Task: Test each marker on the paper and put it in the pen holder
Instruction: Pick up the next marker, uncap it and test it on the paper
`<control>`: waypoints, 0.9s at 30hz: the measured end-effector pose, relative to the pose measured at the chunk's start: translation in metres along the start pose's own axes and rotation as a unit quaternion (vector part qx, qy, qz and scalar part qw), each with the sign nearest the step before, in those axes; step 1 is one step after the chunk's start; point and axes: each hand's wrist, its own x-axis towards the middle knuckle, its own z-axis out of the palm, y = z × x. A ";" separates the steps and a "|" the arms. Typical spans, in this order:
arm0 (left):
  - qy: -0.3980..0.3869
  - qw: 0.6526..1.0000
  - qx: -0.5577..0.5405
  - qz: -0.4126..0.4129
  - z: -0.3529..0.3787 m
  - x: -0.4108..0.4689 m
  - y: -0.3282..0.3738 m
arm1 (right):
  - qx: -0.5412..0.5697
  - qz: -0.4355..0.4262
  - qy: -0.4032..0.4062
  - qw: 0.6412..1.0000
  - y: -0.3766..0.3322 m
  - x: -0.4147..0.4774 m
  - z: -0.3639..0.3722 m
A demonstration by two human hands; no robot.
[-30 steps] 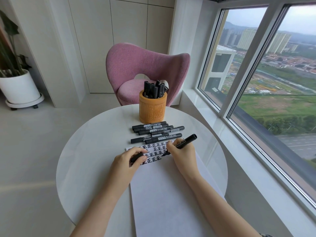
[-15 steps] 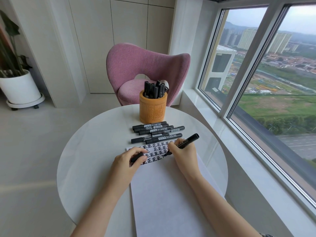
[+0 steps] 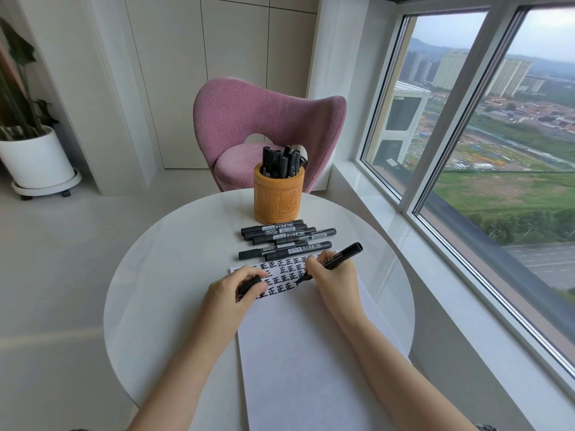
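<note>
A white paper sheet (image 3: pixel 298 353) lies on the round white table (image 3: pixel 161 290), its far end covered with rows of black written characters. My right hand (image 3: pixel 334 281) grips a black marker (image 3: pixel 340 256) with its tip down on the paper beside the last characters. My left hand (image 3: pixel 231 290) rests on the sheet's left edge and holds the black marker cap (image 3: pixel 249 284). Several capped black markers (image 3: pixel 287 239) lie in a row just beyond the paper. Behind them stands an orange carved pen holder (image 3: pixel 278 200) with several markers upright inside.
A pink armchair (image 3: pixel 264 126) faces the table's far side. A large window (image 3: pixel 497 135) and its sill run along the right. A white potted plant (image 3: pixel 34 157) on a wheeled base stands on the floor at far left.
The marker in my right hand has shifted slightly as it writes on the paper. My left hand has stayed in place with the cap.
</note>
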 end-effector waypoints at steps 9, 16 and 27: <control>0.004 1.000 0.011 0.003 0.000 0.001 -0.001 | -0.002 -0.005 -0.014 1.000 0.001 0.000 0.002; 0.003 1.000 0.010 0.004 0.001 0.001 -0.002 | -0.011 -0.002 -0.015 1.000 0.001 -0.001 0.001; 0.001 1.000 0.001 0.004 0.001 0.001 -0.002 | -0.006 0.000 -0.018 1.000 0.001 -0.002 0.000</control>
